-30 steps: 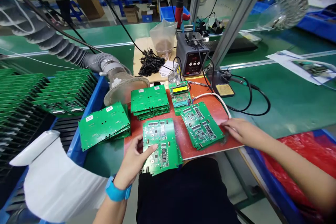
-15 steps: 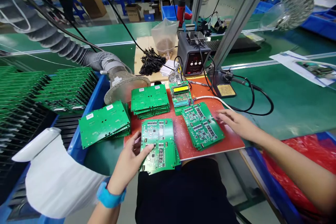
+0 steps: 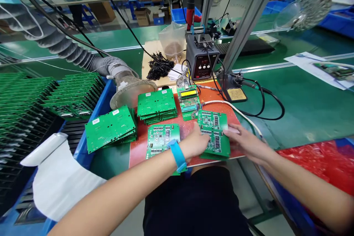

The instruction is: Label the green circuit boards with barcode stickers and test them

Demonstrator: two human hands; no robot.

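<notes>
My left hand (image 3: 195, 142) reaches across to the left edge of the right stack of green circuit boards (image 3: 214, 143), its fingers closed around that edge. On the opposite edge, my right hand (image 3: 242, 138) grips the same stack, somewhat blurred. These boards show black digit displays on top. Another stack of display boards (image 3: 163, 136) lies partly under my left forearm. Behind are two stacks of boards turned face down, one on the red mat (image 3: 142, 147) and the other (image 3: 110, 127) to its left. A small board with a yellow screen (image 3: 188, 93) stands at the mat's back.
A soldering station (image 3: 203, 59) and iron stand (image 3: 235, 94) are behind. A fume hose (image 3: 132, 90) hangs at left, above a blue crate (image 3: 91, 129) of upright boards. Red plastic (image 3: 318, 162) fills a bin at right. A person stands far back.
My left hand has left the left display-board stack and crossed right to the other one. My right hand has closed on that stack, which is now turned straighter.
</notes>
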